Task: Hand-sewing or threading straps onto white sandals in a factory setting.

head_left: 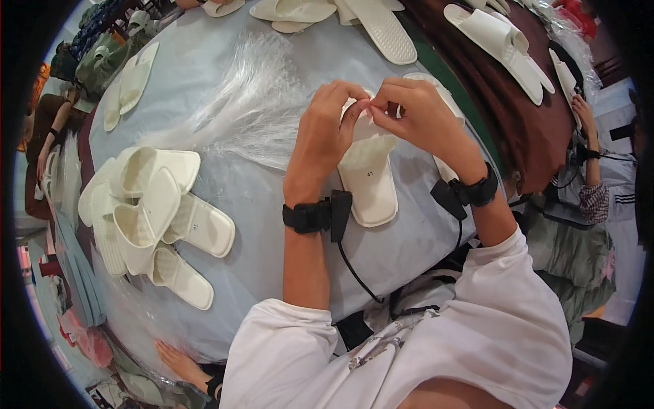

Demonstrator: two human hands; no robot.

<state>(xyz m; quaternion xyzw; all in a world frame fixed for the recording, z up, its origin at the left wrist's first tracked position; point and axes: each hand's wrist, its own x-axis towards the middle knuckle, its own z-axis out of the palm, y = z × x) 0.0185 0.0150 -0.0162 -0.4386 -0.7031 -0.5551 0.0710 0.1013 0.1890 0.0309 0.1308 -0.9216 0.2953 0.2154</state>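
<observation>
Above the middle of the table, my left hand [327,129] and my right hand [422,121] meet with thumbs and fingers pinched together, fingertips nearly touching. Whatever lies between them is too small to make out. Below my hands a cream-white slipper [369,194] rests on the table, its heel end toward me and its strap end partly covered by my hands. A second white slipper [446,170] lies behind my right forearm, mostly hidden by it. Each wrist wears a black band with a small box and cable.
A pile of white slippers [146,221] sits at the left on the grey table cover [272,252]. Clear plastic film [255,102] spreads left of my hands. More slippers [385,34] lie at the far edge. Other people's hands [180,361] [584,114] show at lower left and right.
</observation>
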